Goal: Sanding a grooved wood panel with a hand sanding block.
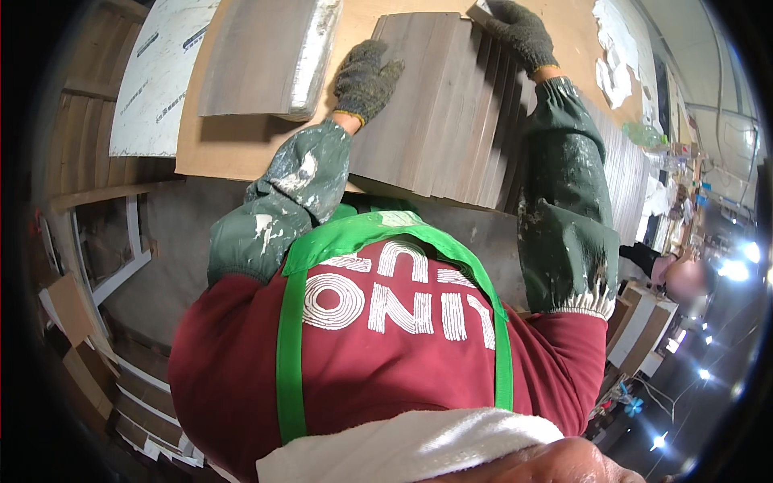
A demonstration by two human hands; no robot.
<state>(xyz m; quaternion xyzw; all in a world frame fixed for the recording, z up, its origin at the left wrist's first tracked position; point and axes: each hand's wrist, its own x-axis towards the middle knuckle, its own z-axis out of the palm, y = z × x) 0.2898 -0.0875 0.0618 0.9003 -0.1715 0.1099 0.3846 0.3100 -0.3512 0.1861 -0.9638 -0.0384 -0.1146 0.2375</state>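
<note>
A stack of long grey-brown wood-grain boards (419,105) lies in front of me, its strips side by side and partly overlapping toward the right. My left hand (368,79), in a dark knitted glove, rests by the stack's left edge with the thumb apart from the fingers and nothing visible in it. At the far right corner of the stack, my right hand (519,34), gloved alike, is closed around a small pale block-like piece (481,11). Only one end of that piece shows, so its exact kind is unclear.
Left of the stack stands another grey bundle of boards (254,60) with a shiny wrapped side. Brown cardboard (217,145) covers the table, beside a white printed sheet (157,88). Torn white wrapping (616,56) lies at right. Another person (680,274) is farther right.
</note>
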